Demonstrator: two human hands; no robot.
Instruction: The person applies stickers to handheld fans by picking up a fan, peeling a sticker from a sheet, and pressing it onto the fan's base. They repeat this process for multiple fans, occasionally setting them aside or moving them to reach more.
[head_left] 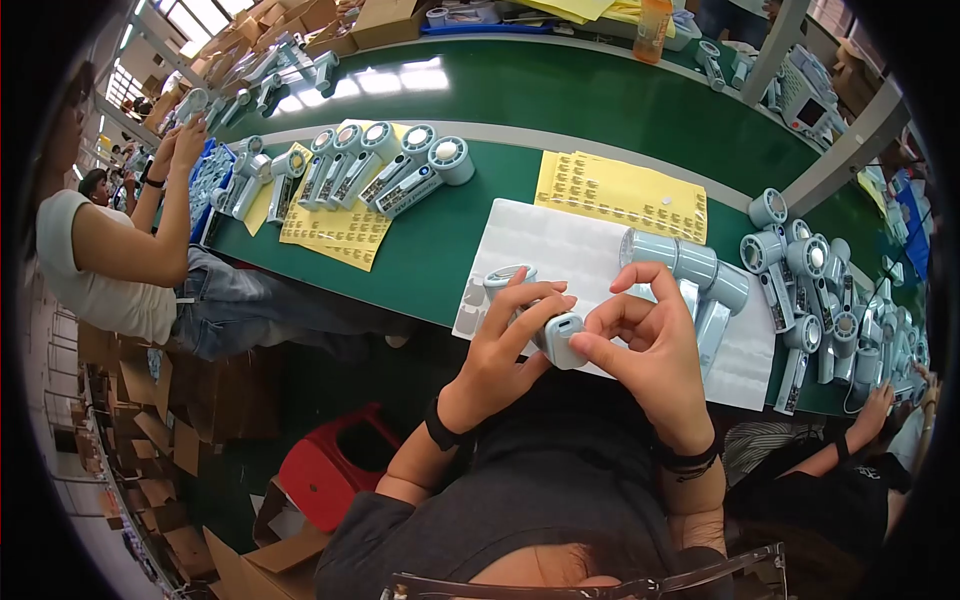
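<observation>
My left hand (505,345) is wrapped round a light blue handheld fan (563,345). The handle's end, with a small dark slot in it, faces me. Part of the fan's round head shows beyond my left fingers. Close against the handle's end is my right hand (650,345), its thumb and fingers pinched together. Whatever lies between those fingertips is too small to make out. Under both hands spreads a white sheet (520,235). Several more light blue fans (690,262) lie on it, just beyond my right hand.
Yellow sticker sheets (620,195) lie behind the white sheet. Rows of fans (380,165) rest on the green table (430,265) at left. More fans (800,260) are heaped at right. Co-workers (110,250) flank me on both sides. A red stool (325,480) stands below left.
</observation>
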